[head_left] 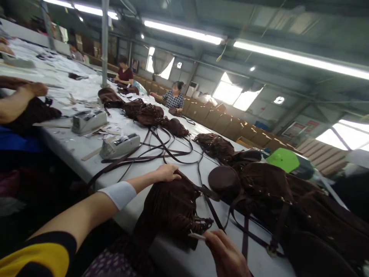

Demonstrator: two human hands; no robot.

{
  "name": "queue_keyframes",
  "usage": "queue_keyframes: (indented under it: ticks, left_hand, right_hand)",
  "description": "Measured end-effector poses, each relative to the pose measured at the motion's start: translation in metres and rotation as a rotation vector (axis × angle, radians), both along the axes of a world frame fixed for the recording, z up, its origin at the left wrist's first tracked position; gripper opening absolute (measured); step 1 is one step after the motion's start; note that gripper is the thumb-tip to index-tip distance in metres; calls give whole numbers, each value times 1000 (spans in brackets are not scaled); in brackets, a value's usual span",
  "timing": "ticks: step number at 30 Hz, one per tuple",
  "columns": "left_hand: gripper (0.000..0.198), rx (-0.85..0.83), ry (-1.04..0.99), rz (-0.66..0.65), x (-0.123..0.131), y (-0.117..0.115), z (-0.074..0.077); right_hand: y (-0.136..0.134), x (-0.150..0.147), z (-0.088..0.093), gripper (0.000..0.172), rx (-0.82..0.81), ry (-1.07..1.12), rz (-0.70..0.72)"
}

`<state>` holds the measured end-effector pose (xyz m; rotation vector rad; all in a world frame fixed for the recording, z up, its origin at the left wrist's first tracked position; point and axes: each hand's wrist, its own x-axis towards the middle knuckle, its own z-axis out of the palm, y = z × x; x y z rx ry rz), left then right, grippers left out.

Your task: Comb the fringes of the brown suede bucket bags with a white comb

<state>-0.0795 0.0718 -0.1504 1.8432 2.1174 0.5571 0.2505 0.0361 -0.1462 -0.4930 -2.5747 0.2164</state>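
A dark brown drawstring-style bag lies at the table's near edge, its fabric gathered in folds. At its upper edge, my left hand is closed on the fabric, the fingers bent over it. Near the bag's lower right corner, my right hand is closed around a thin, pale tool with a forked tip. That tip points left at the bag's dark cords; whether it touches them I cannot tell. Brown straps run along the bag's right side.
More brown bags are heaped to the right and along the table. Loose straps loop beyond my left hand. Two tape dispensers stand at the left, near a co-worker's hand. Two people sit farther back.
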Motion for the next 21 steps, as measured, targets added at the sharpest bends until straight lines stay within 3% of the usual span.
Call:
queue_keyframes:
  ticks: [4,6,8,11,16,18,21]
  left_hand:
    - [32,103,-121,-136,12,-7,9]
    - [32,137,-164,-176,16,-5,17]
    - [32,153,-199,-200,17,0,23]
    - [32,175,-234,-200,10,8,24]
    - [31,206,-273,-114,1,18,4]
    - [31,216,-289,-82,5,21,-4]
    - [30,240,-301,-47,18,25,-12]
  right_hand:
    - [13,-80,42,26,143,-67,174]
    - [19,-114,50,22,195,-113,209]
    - [23,-138,46,19,229,-196,203]
    - [23,-146,15,19,216,-363,167]
    - [-2,-105,-56,32,217,-452,193]
    - [-16,-88,-73,30,254,-420,157]
    - [-34,-70,-81,27,312,-373,80]
